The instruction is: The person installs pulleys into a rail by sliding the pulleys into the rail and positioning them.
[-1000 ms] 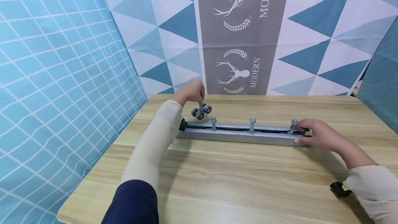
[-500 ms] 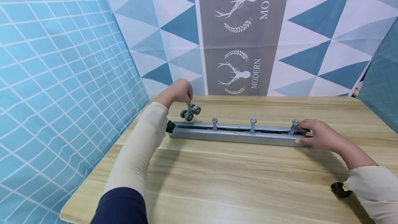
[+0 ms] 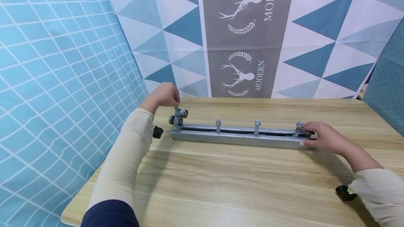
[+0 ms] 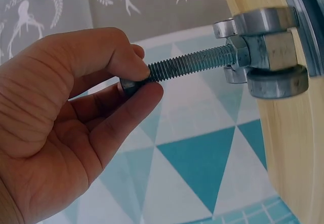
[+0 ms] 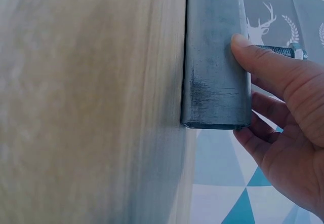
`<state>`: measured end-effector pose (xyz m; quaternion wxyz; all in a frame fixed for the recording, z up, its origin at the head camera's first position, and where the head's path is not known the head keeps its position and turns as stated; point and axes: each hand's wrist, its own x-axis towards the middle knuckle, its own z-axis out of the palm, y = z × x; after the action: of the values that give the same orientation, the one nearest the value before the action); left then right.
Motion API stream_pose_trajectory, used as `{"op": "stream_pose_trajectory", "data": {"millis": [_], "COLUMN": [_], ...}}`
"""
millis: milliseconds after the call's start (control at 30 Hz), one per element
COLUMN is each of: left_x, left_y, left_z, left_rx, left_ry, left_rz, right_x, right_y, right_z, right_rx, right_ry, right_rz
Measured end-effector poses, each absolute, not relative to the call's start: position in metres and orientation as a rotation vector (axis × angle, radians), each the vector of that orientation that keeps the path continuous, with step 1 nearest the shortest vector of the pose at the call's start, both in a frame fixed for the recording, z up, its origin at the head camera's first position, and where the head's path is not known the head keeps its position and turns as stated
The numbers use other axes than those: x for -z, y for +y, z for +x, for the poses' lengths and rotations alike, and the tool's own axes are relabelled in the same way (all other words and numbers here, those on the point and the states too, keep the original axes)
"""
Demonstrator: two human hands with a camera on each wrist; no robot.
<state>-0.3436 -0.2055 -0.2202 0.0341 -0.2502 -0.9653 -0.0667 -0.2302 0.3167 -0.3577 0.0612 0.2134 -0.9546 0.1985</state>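
In the head view, a grey metal track [image 3: 236,138] lies across the table, its slot facing up. Three upright bolts [image 3: 257,126] stick out of that slot. My left hand [image 3: 164,96] holds a four-wheeled roller trolley [image 3: 177,116] upright at the track's left end, the wheels overlapping that end. Seen from the left wrist, thumb and forefinger pinch the tip of the trolley's threaded bolt [image 4: 190,63], with the wheels pointing away toward the track. My right hand [image 3: 326,137] grips the track's right end; in the right wrist view, the thumb presses its side wall [image 5: 217,67].
The wood-grain table [image 3: 240,185] extends in front of the track. Behind it hangs a patterned cloth [image 3: 243,38], and a blue grid cloth [image 3: 63,80] hangs on the left. Small black pieces sit by both sleeves, one [image 3: 346,192] at the right sleeve.
My left hand has carried the roller trolley leftward, from behind the track to its left end. The right hand and the track hold still.
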Motion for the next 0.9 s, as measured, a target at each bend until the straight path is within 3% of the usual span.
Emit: {"op": "stream_pose_trajectory", "data": {"millis": [900], "left_x": [0.233], "left_y": [-0.270], "left_z": [-0.334], "left_rx": [0.259], "left_ry": [-3.119], "left_rz": [-0.404], "right_x": [0.359], "right_y": [0.317], "right_z": [-0.228], "right_rx": [-0.613], "right_ry": [-2.888], "right_rz": [0.641]}}
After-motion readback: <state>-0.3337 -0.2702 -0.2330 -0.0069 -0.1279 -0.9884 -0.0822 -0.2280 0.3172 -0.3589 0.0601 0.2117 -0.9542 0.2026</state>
